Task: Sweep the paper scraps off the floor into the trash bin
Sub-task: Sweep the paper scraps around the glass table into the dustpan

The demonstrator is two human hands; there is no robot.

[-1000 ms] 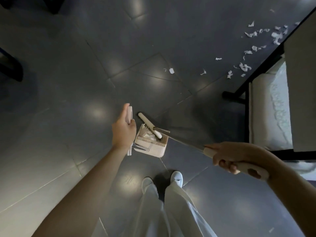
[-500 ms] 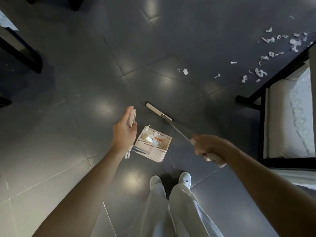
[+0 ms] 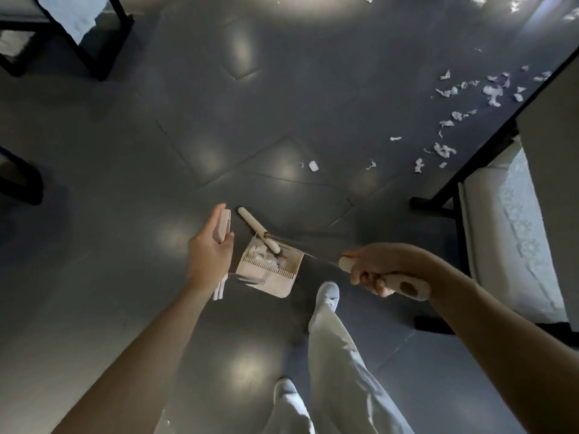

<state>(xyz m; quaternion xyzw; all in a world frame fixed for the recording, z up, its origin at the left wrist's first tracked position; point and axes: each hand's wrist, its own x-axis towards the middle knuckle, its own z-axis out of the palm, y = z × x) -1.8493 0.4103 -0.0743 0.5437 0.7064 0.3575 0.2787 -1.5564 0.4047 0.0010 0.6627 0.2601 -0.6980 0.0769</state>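
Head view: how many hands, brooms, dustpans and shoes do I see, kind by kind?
Hands: 2 (left hand, right hand)
Broom: 1
Dustpan: 1
Shoes: 2 (front shoe, rear shoe)
Total: 6

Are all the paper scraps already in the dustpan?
No, many paper scraps lie scattered on the floor, far from the dustpan.

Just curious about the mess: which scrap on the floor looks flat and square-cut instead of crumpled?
The small squarish scrap on the open floor, left of the scattered twisted scraps beside the black frame.
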